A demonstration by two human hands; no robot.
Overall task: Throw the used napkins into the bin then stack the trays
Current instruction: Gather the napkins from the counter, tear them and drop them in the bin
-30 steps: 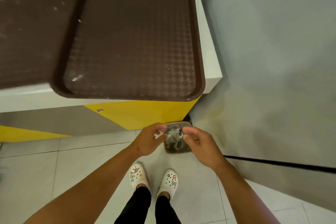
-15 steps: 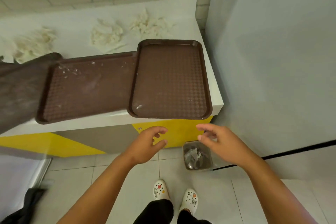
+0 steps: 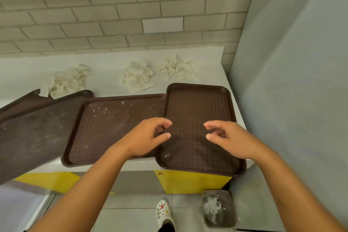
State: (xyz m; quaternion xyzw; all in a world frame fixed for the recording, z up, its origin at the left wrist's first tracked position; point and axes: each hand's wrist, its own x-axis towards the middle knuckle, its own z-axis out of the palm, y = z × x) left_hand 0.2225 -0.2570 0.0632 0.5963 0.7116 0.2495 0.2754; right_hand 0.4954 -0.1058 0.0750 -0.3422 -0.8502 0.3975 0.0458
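Observation:
Three brown trays lie side by side on the white counter point(image 3: 113, 66): a right tray point(image 3: 197, 103), a crumb-flecked middle tray point(image 3: 116, 117) and a left tray point(image 3: 32, 130) overhanging the counter edge. Behind them sit three crumpled white napkin piles, left point(image 3: 68, 80), middle point(image 3: 137, 76) and right point(image 3: 177, 68). My left hand point(image 3: 148, 136) and my right hand point(image 3: 228, 138) hover empty above the right tray, fingers loosely curled. The small grey bin point(image 3: 218, 208) with white paper in it stands on the floor at lower right.
A grey brick wall rises behind the counter, and a pale grey wall point(image 3: 293, 81) closes the right side next to the bin. The counter front is yellow and grey. My white shoe point(image 3: 164, 214) stands on the tiled floor left of the bin.
Both hands rose from over the bin to above the right tray, now holding nothing. The view tilted up from the floor to the counter and wall.

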